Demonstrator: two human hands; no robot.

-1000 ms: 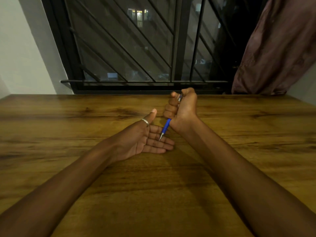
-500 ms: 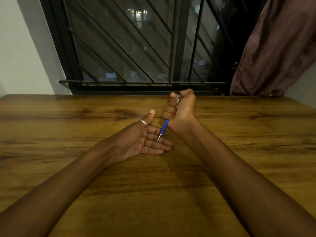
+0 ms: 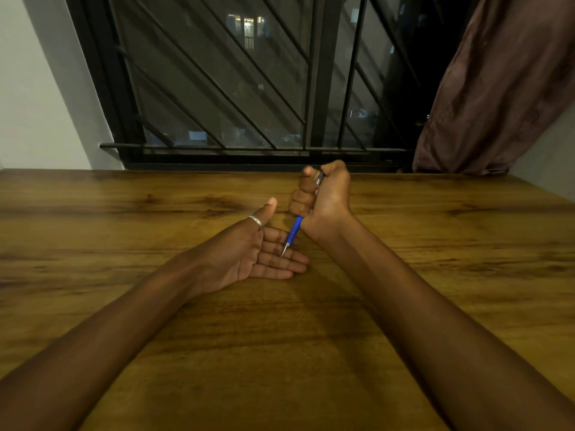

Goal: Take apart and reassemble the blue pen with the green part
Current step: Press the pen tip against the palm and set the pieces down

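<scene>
- Wooden table [image 3: 435,275] runs back to a dark barred window [image 3: 217,88], with a brown curtain [image 3: 497,88] at the right; I see nothing there changed from a moment ago.
- Right hand [image 3: 323,200] grips the blue pen [image 3: 294,233] in a closed fist, as before.
- Pen slants down, its metal tip over the left fingers; I cannot tell whether it touches them.
- Left hand [image 3: 249,256] lies palm up on the table, fingers straight, thumb raised with a ring [image 3: 255,221], holding nothing; its pose is unchanged.
</scene>
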